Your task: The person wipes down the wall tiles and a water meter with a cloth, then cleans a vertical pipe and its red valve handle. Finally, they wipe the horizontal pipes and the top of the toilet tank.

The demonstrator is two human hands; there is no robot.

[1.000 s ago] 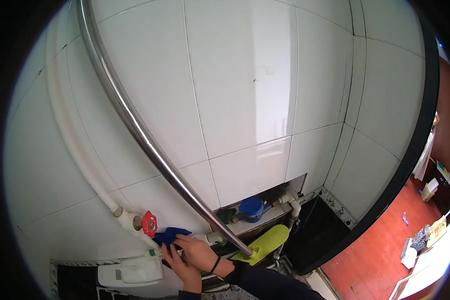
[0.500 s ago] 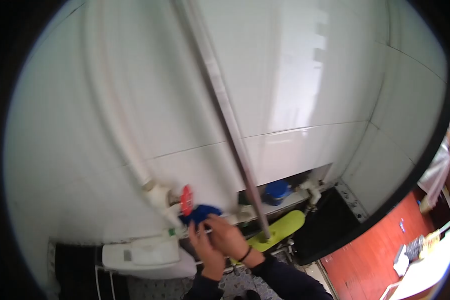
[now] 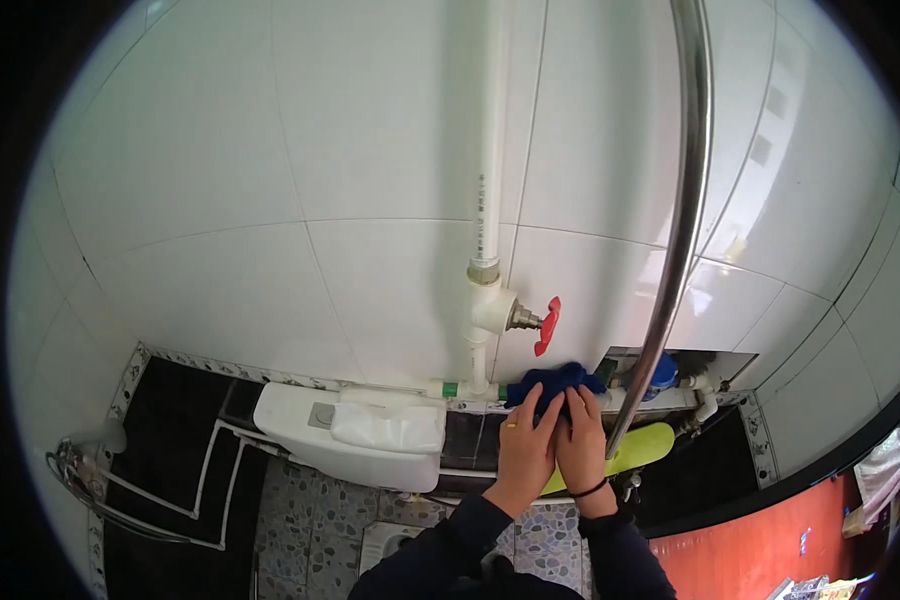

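Observation:
A blue cloth (image 3: 554, 381) is wrapped on the horizontal white pipe (image 3: 470, 390) low on the tiled wall. My left hand (image 3: 524, 448), with a ring on one finger, presses on the cloth from below. My right hand (image 3: 581, 440), a black band at its wrist, lies beside it, fingers on the same cloth. Just above the cloth, a red valve handle (image 3: 546, 325) sticks out from the vertical white pipe (image 3: 490, 170).
A shiny metal rail (image 3: 678, 220) runs down the wall to the right of my hands. A white cistern (image 3: 355, 433) sits to the left, above a squat toilet pan (image 3: 395, 545). A blue water meter (image 3: 662, 372) and a yellow-green object (image 3: 642, 448) are in the recess.
The view has swung left and levelled, so the pipes and rail now stand upright. Both hands stayed on the blue cloth and now lie side by side, pressing it onto the pipe.

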